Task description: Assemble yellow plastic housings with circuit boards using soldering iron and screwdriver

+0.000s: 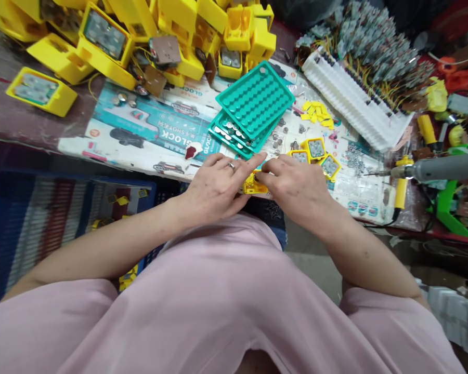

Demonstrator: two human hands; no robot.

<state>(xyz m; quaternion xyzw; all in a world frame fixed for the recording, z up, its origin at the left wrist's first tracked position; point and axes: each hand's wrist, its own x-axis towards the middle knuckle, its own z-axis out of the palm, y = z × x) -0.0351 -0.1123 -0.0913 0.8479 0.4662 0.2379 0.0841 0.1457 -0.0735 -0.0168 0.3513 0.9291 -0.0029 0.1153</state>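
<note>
At the table's front edge, my left hand (214, 188) is closed round the left side of a small yellow case (254, 186), a ring on one finger. From the right, my right hand (298, 188) has its fingers pinched together over the same case; anything between the fingertips is hidden. Several small yellow cases with metallic contents (315, 148) sit just beyond my right hand. Behind both hands lie two stacked teal trays (255, 101), the lower one with silvery discs in it.
Larger yellow housings (179, 31) are heaped at the back left. A white rack with wired parts (354, 96) stands at the back right. A soldering iron (432, 169) points in from the right. A blue basket (8, 223) is below the table.
</note>
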